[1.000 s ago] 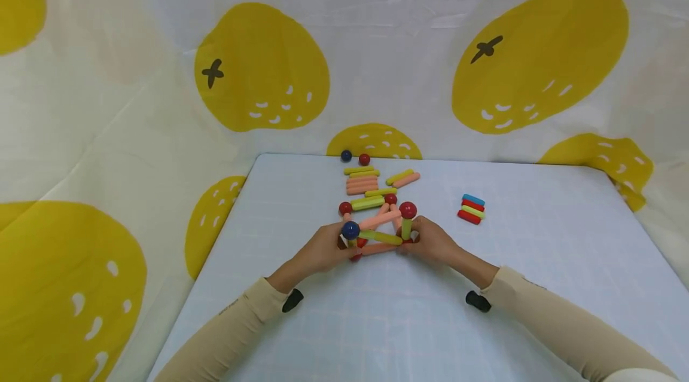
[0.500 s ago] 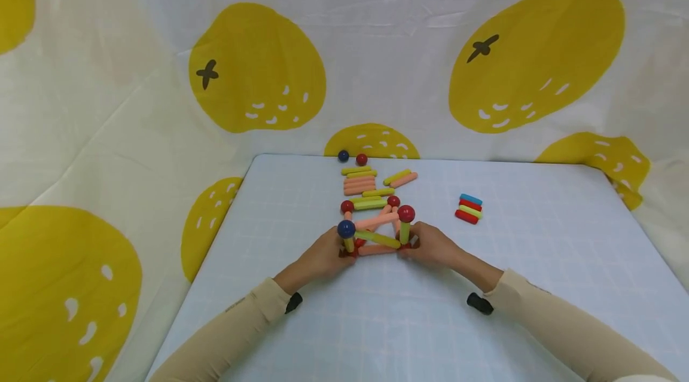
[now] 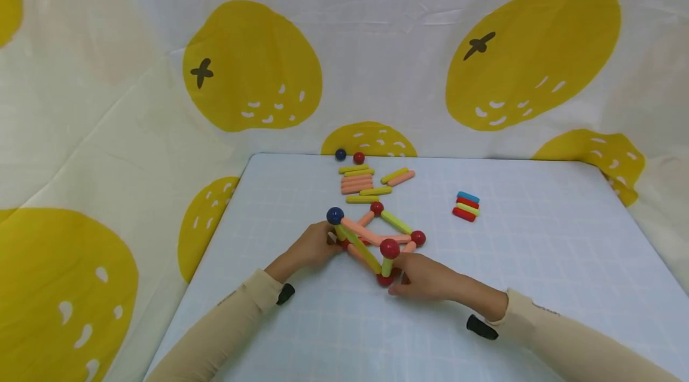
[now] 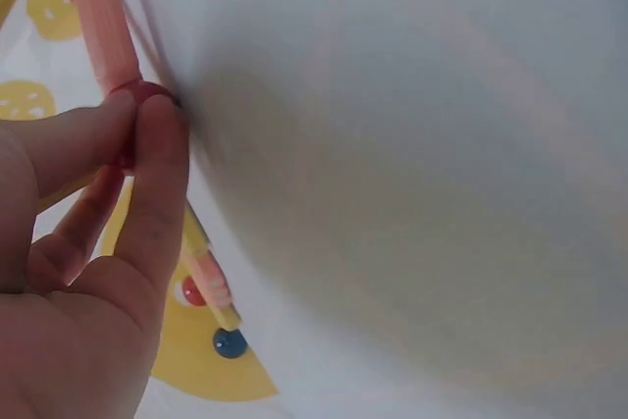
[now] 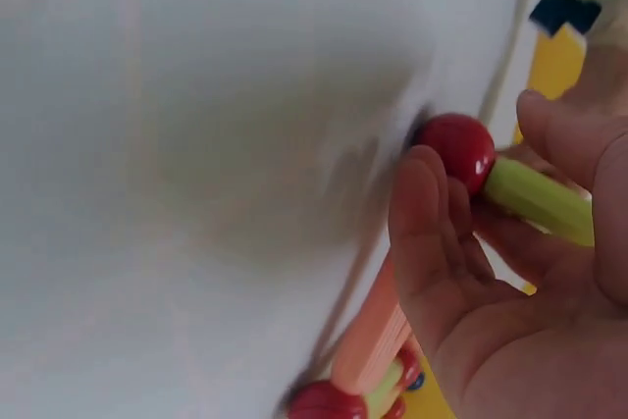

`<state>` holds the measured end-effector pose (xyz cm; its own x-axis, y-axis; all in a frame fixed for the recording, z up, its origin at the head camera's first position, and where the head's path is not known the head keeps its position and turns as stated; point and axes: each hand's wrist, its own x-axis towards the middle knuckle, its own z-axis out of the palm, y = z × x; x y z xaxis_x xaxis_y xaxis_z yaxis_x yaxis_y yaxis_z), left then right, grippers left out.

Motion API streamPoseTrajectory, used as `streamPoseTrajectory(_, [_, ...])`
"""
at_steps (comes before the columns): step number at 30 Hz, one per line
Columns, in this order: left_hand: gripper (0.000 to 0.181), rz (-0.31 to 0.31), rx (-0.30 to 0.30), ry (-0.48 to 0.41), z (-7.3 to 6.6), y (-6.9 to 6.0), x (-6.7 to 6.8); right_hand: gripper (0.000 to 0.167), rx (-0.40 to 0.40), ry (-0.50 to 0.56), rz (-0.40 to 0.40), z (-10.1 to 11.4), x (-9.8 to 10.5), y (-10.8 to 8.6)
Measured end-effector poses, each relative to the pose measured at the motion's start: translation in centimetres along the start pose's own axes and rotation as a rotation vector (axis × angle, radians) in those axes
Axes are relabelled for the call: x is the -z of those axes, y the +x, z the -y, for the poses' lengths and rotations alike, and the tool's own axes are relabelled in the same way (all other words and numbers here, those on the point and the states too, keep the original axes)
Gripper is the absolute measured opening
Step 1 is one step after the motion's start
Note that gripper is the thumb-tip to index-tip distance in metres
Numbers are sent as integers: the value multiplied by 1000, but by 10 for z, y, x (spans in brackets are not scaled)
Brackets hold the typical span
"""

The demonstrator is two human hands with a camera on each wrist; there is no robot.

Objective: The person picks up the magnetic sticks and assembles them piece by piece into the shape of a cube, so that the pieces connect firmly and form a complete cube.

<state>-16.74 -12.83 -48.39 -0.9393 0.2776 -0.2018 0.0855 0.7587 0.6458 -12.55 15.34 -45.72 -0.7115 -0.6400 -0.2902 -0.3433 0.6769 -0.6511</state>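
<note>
With my left hand [image 3: 313,245] I pinch a red ball [image 4: 152,91] at one corner of the stick frame [image 3: 363,254] on the table [image 3: 538,262]; my right hand [image 3: 427,277] rests loosely bent fingers against its near ball [image 5: 459,150], thumb apart.

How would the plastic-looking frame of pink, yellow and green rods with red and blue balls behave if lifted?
The frame would likely twist at its corners, since its rods appear to meet only at round balls. Each straight, thick rod should itself stay stiff. The glossy red ball by the right hand could feel slippery, judging by its shine.
</note>
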Motion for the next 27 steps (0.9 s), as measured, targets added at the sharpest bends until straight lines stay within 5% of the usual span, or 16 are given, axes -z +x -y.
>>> streamPoseTrajectory(9, [34, -60, -19, -13, 0, 28, 4, 35, 55, 87, 21, 25, -24, 10])
streamPoseTrajectory(21, [28, -28, 22, -6, -3, 54, 5, 32, 24, 200, -4, 46, -35, 30])
streamPoseTrajectory(24, [29, -57, -25, -14, 0, 53, 6, 32, 2, 237, 1, 45, -35, 33])
streamPoseTrajectory(27, [30, -159, -94, 1, 1, 45, 13, 33, -8, 263, 2, 43, -34, 34])
